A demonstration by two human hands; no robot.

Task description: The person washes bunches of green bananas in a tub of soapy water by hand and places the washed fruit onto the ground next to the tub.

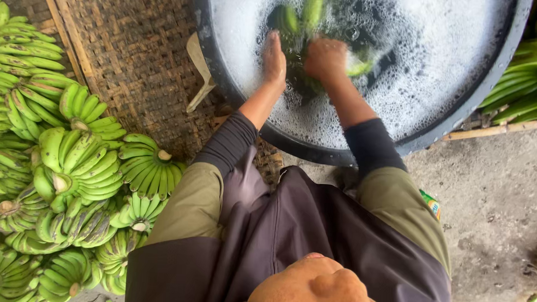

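Both hands [302, 62] scrubbing green bananas [304, 13] — sudsy tub [463, 111]

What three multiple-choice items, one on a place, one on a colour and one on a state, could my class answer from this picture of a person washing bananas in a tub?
1. Where does the big pile of banana bunches lie?
A. on the person's left
B. inside the tub
C. on a shelf

2. What colour are the bananas?
A. yellow
B. green
C. brown

3. What is the state of the water in the round dark tub?
A. clear and still
B. frozen
C. covered with white foam

Answers: 1 A, the pile sits beside the woven mat on the left. 2 B, every bunch is green. 3 C, suds surround the left hand and the right hand, which handle bananas in the tub.
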